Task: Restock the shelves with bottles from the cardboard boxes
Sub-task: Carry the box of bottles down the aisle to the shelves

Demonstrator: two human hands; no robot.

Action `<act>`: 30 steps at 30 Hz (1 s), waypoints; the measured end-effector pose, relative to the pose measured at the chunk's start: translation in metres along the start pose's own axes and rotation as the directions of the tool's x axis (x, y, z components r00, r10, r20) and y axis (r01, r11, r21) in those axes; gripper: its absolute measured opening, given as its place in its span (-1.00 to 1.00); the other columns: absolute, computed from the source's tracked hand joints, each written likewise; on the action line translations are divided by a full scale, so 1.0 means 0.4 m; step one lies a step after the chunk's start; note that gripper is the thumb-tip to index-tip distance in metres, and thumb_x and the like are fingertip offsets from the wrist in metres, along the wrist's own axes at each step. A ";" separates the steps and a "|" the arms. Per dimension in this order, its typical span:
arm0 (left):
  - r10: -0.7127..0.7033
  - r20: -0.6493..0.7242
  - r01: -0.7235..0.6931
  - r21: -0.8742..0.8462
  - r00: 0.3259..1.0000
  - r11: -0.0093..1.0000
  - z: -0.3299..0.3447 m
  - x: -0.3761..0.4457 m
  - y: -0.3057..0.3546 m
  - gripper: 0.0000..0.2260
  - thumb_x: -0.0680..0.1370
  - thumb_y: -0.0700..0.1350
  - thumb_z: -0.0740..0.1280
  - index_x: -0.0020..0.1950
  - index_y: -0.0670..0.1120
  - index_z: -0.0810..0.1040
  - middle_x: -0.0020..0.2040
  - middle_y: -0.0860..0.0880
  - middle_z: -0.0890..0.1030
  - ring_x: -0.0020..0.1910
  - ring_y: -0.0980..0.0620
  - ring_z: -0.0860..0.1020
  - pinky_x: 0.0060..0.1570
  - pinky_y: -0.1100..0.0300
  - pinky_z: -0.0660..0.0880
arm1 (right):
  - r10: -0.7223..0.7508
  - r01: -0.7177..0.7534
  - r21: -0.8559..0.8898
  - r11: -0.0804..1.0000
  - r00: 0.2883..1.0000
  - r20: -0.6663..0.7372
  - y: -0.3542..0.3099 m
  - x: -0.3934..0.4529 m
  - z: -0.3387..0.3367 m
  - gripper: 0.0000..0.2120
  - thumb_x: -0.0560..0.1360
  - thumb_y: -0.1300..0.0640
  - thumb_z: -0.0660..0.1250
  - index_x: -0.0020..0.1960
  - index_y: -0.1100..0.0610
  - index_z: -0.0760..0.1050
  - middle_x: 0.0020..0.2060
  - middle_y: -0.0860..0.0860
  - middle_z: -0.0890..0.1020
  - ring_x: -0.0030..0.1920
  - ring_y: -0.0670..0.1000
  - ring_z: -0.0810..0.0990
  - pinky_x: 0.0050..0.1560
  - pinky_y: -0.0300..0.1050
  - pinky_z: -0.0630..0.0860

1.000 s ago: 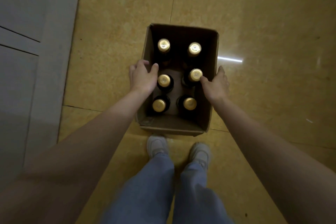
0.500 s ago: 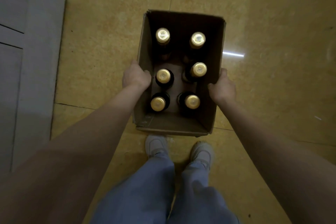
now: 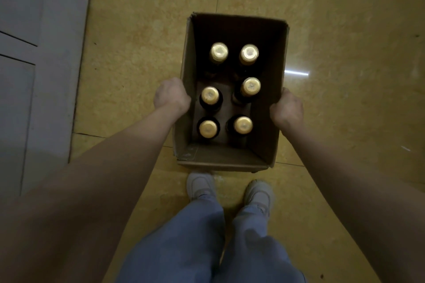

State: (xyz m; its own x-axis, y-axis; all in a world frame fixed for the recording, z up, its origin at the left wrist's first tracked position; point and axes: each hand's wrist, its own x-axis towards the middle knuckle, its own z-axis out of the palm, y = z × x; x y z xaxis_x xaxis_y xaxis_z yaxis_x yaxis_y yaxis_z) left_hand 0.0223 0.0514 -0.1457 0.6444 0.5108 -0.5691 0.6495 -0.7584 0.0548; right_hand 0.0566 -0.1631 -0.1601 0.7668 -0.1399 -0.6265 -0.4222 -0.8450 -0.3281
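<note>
- Six dark bottles with gold caps (image 3: 243, 125) stand upright in open brown cardboard box (image 3: 232, 158), over yellow tiled floor (image 3: 138, 41).
- Left hand (image 3: 171, 96), right hand (image 3: 287, 108): fingers clamped on opposite box walls.
- Advice: keep box level, support base; bottles sit loose.

Can't really see the fingers of the left hand (image 3: 172, 96) or right hand (image 3: 287, 107), they're tucked behind the cardboard box (image 3: 220, 156) walls. The bottles (image 3: 208, 128) only show gold caps, bodies lost in shadow. Both arms run off the near edge, jeans (image 3: 207, 243) too.
</note>
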 end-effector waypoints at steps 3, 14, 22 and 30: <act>0.016 0.009 -0.016 -0.018 1.000 1.000 -0.014 -0.010 -0.002 -0.76 0.58 -0.21 0.26 0.23 -0.23 0.50 0.18 -0.23 0.54 0.18 -0.21 0.51 0.06 0.03 0.48 | -0.016 0.015 0.036 0.999 1.000 0.015 0.007 -0.004 -0.020 -0.63 0.57 0.34 0.16 0.36 0.20 0.38 0.18 0.20 0.54 0.17 0.19 0.54 0.15 0.10 0.54; 0.029 0.088 -0.028 -0.020 0.996 0.999 -0.050 -0.126 0.005 -0.79 0.56 -0.23 0.24 0.16 -0.25 0.53 0.12 -0.24 0.57 0.11 -0.23 0.53 -0.07 0.05 0.45 | -0.026 0.027 -0.053 0.998 0.999 0.019 0.045 -0.095 -0.100 -0.60 0.57 0.33 0.12 0.39 0.22 0.39 0.17 0.20 0.56 0.12 0.19 0.55 0.07 0.04 0.54; 0.040 0.084 -0.037 -0.036 0.996 0.999 -0.147 -0.209 0.041 -0.76 0.54 -0.24 0.25 0.17 -0.28 0.54 0.17 -0.27 0.55 0.17 -0.27 0.49 0.03 0.02 0.45 | -0.032 0.032 -0.054 0.998 0.999 -0.003 0.031 -0.175 -0.205 -0.57 0.56 0.33 0.11 0.42 0.20 0.36 0.21 0.20 0.56 0.15 0.20 0.55 0.13 0.10 0.54; 0.051 0.003 -0.051 -0.032 0.999 0.998 -0.315 -0.275 0.101 -0.72 0.55 -0.22 0.25 0.25 -0.23 0.51 0.21 -0.24 0.53 0.20 -0.23 0.49 0.07 0.02 0.46 | -0.058 0.057 -0.025 0.998 0.997 -0.052 -0.050 -0.243 -0.366 -0.62 0.53 0.35 0.11 0.31 0.24 0.46 0.11 0.22 0.58 0.11 0.22 0.55 0.06 0.04 0.52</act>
State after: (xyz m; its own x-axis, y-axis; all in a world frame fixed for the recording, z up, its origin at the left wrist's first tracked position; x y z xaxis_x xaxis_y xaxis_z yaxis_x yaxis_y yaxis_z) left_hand 0.0285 0.0158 0.0224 0.6759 0.4700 -0.5677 0.6283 -0.7700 0.1106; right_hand 0.0614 -0.2082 0.0107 0.8140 -0.1174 -0.5688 -0.3658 -0.8643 -0.3451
